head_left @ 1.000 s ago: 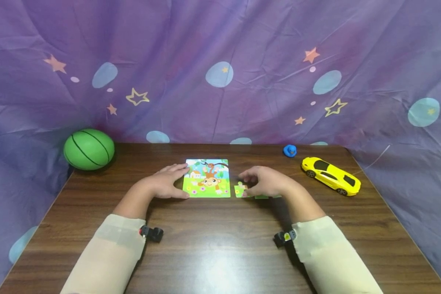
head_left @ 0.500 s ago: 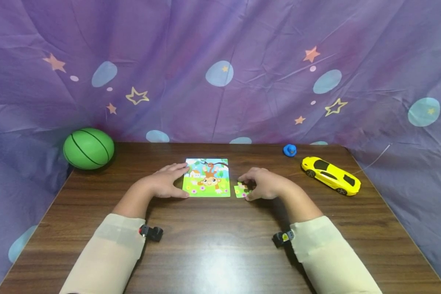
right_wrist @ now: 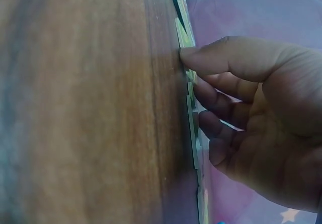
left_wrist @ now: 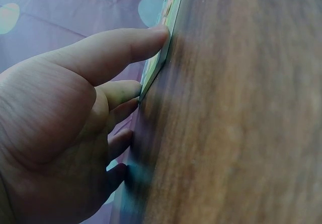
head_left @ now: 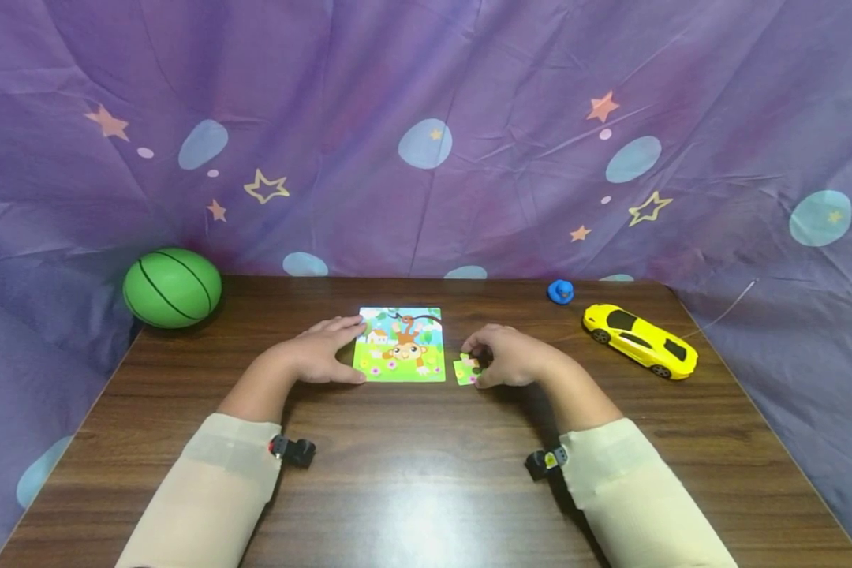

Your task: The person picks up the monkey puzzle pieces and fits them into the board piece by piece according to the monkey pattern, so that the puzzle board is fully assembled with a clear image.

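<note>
A square puzzle board [head_left: 398, 351] with a monkey picture lies flat in the middle of the table. My left hand [head_left: 319, 351] rests at its left side, thumb on the lower left corner and fingertips along the edge near the top. In the left wrist view the thumb touches the board's edge [left_wrist: 162, 58], with fairly straight fingers. Right of the board, my right hand [head_left: 514, 355] pinches a small green puzzle piece [head_left: 466, 371] between thumb and curled fingers. More thin puzzle pieces [right_wrist: 193, 133] lie below that hand in the right wrist view, hidden in the head view.
A green ball [head_left: 173, 288] sits at the table's back left corner. At the back right are a blue rubber duck [head_left: 560, 292] and a yellow toy car [head_left: 639, 341]. A purple patterned curtain [head_left: 369, 221] hangs behind the brown table [head_left: 397, 457].
My right hand has shifted slightly, its thumb now at the piece's lower right edge. Another piece that showed beneath this hand is now covered. The left hand and the board stay put.
</note>
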The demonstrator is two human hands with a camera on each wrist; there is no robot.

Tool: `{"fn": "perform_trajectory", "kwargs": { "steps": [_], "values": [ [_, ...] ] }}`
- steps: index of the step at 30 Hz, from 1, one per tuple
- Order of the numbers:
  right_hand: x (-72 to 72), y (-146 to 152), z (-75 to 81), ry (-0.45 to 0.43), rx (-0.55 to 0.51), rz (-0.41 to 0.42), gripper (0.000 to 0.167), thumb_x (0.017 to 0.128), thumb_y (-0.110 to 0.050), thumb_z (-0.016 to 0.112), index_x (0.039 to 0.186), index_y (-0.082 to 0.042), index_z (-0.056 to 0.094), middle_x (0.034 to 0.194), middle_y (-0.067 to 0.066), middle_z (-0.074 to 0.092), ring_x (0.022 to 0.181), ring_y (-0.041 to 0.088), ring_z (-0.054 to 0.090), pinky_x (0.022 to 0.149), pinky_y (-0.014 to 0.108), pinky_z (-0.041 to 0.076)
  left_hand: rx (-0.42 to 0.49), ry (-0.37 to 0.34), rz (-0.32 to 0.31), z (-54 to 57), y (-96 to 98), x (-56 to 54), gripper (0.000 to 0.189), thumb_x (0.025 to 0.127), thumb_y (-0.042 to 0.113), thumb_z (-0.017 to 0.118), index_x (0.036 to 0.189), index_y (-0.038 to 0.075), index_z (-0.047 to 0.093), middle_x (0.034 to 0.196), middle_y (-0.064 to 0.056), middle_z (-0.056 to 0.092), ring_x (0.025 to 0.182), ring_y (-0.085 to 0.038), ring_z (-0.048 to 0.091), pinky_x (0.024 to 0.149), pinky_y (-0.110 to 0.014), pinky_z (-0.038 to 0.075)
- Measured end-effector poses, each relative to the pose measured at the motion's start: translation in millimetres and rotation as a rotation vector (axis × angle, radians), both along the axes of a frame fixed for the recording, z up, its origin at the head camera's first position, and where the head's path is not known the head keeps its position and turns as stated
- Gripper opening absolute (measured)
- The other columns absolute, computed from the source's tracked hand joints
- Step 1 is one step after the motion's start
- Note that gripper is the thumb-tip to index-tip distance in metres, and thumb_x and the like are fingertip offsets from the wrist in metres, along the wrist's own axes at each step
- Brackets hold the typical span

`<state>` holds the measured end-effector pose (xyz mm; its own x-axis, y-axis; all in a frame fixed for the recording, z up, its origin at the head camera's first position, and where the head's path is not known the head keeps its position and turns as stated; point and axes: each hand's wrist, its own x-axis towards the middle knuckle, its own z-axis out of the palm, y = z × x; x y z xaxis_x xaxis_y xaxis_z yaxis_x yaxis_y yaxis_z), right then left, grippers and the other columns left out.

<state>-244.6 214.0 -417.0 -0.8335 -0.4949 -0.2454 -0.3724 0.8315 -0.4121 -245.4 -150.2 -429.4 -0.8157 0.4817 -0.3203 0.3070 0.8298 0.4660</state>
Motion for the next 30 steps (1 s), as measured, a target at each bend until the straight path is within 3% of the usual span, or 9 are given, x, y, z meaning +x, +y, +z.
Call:
{"fn": "perform_trajectory", "kwargs": {
  "steps": [9,15,30],
  "values": [
    [-1.7,1,-2.0,-0.007,-0.049,-0.032,0.053,0.079,-0.022,0.089,0.126,-0.007,0.069,0.11,0.004,0.073,0.105,0.021,0.067,0.101,0.046,0.057,-0.004,0.0,0.004,-0.7,0.5,0.4,0.103,0.092,0.057,0.075,0.173,0.02,0.022,0.183,-0.006,0.012,0.168,-0.045,0.006,0.132,-0.073,0.012],
    [-2.4,-8,1.6,-0.008,-0.13,-0.036,0.049,0.08,-0.025,0.088,0.123,-0.011,0.07,0.105,0.0,0.071,0.101,0.018,0.064,0.094,0.039,0.055,-0.006,-0.005,0.013,-0.1,0.4,1.4,0.103,0.092,0.056,0.075,0.173,0.021,0.022,0.183,-0.004,0.012,0.169,-0.043,0.005,0.133,-0.072,0.012],
    [-7.6,-79,7.9,0.035,-0.238,0.08,0.039,0.08,-0.024,0.085,0.114,-0.013,0.069,0.097,-0.002,0.069,0.09,0.013,0.062,0.085,0.032,0.055,0.008,0.008,0.003,-0.1,1.1,1.8,0.103,0.092,0.055,0.075,0.173,0.018,0.022,0.183,-0.007,0.013,0.168,-0.044,0.008,0.133,-0.071,0.013]
  ]
}}
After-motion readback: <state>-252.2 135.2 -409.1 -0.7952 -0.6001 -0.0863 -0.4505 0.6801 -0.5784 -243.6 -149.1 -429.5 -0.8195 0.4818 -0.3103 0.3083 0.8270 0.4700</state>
